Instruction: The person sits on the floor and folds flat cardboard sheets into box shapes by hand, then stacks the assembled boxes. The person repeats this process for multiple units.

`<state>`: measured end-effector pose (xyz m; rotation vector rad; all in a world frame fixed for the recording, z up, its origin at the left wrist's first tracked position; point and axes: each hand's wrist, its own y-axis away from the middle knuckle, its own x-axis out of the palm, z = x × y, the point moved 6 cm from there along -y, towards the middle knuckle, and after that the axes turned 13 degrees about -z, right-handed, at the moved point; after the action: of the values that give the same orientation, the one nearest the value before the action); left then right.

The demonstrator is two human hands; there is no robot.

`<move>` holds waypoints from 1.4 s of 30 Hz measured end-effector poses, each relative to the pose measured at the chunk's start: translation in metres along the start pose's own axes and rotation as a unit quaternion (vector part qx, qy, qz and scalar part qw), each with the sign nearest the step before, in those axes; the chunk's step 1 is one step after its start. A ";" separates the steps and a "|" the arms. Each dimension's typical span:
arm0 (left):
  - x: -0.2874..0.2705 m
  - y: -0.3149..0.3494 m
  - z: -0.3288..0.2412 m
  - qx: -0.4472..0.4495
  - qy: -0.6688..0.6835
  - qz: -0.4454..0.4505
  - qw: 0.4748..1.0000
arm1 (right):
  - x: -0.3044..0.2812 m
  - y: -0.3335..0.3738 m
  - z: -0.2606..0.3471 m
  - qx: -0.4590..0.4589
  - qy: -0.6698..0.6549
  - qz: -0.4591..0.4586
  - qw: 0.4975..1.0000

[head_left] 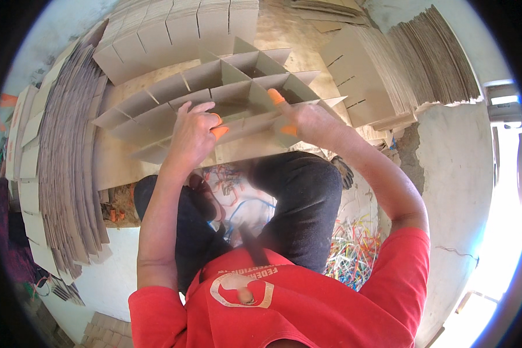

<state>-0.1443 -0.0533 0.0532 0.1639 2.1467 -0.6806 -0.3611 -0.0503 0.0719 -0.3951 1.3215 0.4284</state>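
To the left of the cardboard grid (238,91), a tall stack of cardboard sheets (75,156) stands on edge; a row of slotted sheets (177,35) lies behind the grid. The grid itself sits on a wooden surface (113,168), in front of the person. In its left part, the long strips (200,77) show slots (152,97) with nothing fitted, so crossing there looks left to do. The left hand (194,133) is at the grid's near side, fingers curled well in, orange covers on two; I cannot tell whether they pinch a strip. In the grid's right part, cross strips (233,74) already meet the long ones, so that section seems largely formed, though how deeply they seat is unclear. Over that part is the right hand (310,122), covered index finger and thumb spread apart; whether they grip cardboard I cannot tell. Right of the grid leans another slotted stack (383,69), apparently unused.
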 end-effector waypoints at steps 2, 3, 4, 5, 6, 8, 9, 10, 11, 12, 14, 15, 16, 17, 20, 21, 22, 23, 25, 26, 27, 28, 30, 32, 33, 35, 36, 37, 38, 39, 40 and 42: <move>0.000 0.000 -0.001 0.003 -0.006 0.002 1.000 | 0.001 0.004 0.002 0.012 0.057 0.010 0.998; -0.001 0.000 -0.002 0.012 -0.002 -0.007 1.000 | -0.010 0.005 0.000 0.011 0.049 -0.061 0.997; -0.004 0.002 -0.002 0.020 0.001 -0.016 1.000 | -0.020 0.007 -0.002 0.011 0.042 -0.132 0.990; -0.005 0.002 -0.003 0.024 0.000 -0.033 0.999 | -0.033 0.013 -0.011 0.016 0.044 -0.202 0.978; -0.011 0.005 -0.004 0.024 -0.003 -0.048 0.999 | -0.043 0.024 -0.031 -0.036 0.100 -0.314 0.943; -0.021 0.009 -0.005 0.023 -0.009 -0.066 0.998 | -0.059 0.047 -0.090 0.048 0.237 -0.413 0.878; -0.029 0.010 -0.007 0.024 -0.015 -0.067 0.997 | -0.057 0.063 -0.135 0.113 0.296 -0.385 0.867; -0.034 0.012 -0.007 0.022 -0.022 -0.070 0.997 | -0.059 0.078 -0.166 0.160 0.363 -0.349 0.849; -0.037 0.015 -0.006 0.019 -0.027 -0.072 0.997 | -0.059 0.093 -0.191 0.251 0.375 -0.310 0.837; -0.041 0.018 -0.004 0.016 -0.034 -0.073 0.997 | -0.057 0.105 -0.213 0.320 0.366 -0.278 0.828; -0.045 0.022 0.000 0.013 -0.045 -0.076 0.996 | -0.047 0.121 -0.243 0.362 0.352 -0.224 0.834; -0.044 0.024 0.003 0.014 -0.048 -0.078 0.996 | -0.043 0.129 -0.258 0.383 0.344 -0.197 0.834; -0.043 0.025 0.005 0.015 -0.051 -0.079 0.995 | -0.043 0.130 -0.269 0.351 0.345 -0.205 0.846; -0.044 0.026 0.005 0.013 -0.052 -0.080 0.995 | -0.045 0.128 -0.275 0.346 0.331 -0.211 0.852; -0.045 0.028 0.006 0.008 -0.053 -0.085 0.995 | -0.053 0.128 -0.283 0.333 0.266 -0.269 0.863; -0.044 0.029 0.007 0.007 -0.053 -0.088 0.995 | -0.056 0.128 -0.284 0.354 0.263 -0.269 0.856; -0.044 0.029 0.008 0.006 -0.053 -0.090 0.995 | -0.059 0.130 -0.286 0.375 0.260 -0.268 0.848; -0.043 0.030 0.008 0.003 -0.050 -0.090 0.995 | -0.062 0.132 -0.287 0.395 0.259 -0.268 0.840; -0.042 0.029 0.008 -0.003 -0.044 -0.091 0.995 | -0.061 0.134 -0.284 0.410 0.246 -0.260 0.839; -0.042 0.029 0.008 -0.003 -0.042 -0.093 0.995 | -0.061 0.134 -0.281 0.416 0.240 -0.257 0.839; -0.041 0.029 0.009 -0.003 -0.040 -0.094 0.995 | -0.061 0.134 -0.278 0.415 0.239 -0.261 0.838; -0.042 0.029 0.008 -0.003 -0.038 -0.096 0.995 | -0.062 0.135 -0.273 0.414 0.239 -0.264 0.838; -0.041 0.028 0.008 -0.017 -0.044 -0.081 0.996 | -0.067 0.139 -0.268 0.451 0.209 -0.301 0.814; -0.042 0.026 0.007 -0.020 -0.045 -0.078 0.996 | -0.087 0.145 -0.255 0.424 0.196 -0.430 0.772; -0.044 0.028 0.008 -0.020 -0.048 -0.080 0.995 | -0.097 0.142 -0.239 0.406 0.185 -0.490 0.748; -0.046 0.030 0.010 -0.020 -0.047 -0.090 0.995 | -0.124 0.133 -0.210 0.385 0.140 -0.523 0.747; -0.047 0.031 0.011 -0.020 -0.044 -0.097 0.994 | -0.137 0.129 -0.193 0.339 0.117 -0.551 0.754; -0.048 0.034 0.013 -0.024 -0.046 -0.102 0.993 | -0.146 0.118 -0.170 0.285 0.069 -0.573 0.765; -0.047 0.036 0.015 -0.025 -0.040 -0.102 0.994 | -0.155 0.109 -0.146 0.232 0.019 -0.588 0.775; -0.047 0.040 0.018 -0.031 -0.040 -0.103 0.993 | -0.160 0.091 -0.112 0.168 -0.058 -0.595 0.784; -0.045 0.041 0.021 -0.034 -0.036 -0.104 0.993 | -0.162 0.075 -0.080 0.163 -0.143 -0.575 0.789; -0.045 0.040 0.020 -0.024 -0.005 -0.107 0.994 | -0.158 0.055 -0.029 0.159 -0.215 -0.500 0.824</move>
<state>-0.0883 -0.0247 0.0617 -0.0965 2.1887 -0.7501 -0.4439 -0.0294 0.2185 -0.6048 0.5805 -0.5658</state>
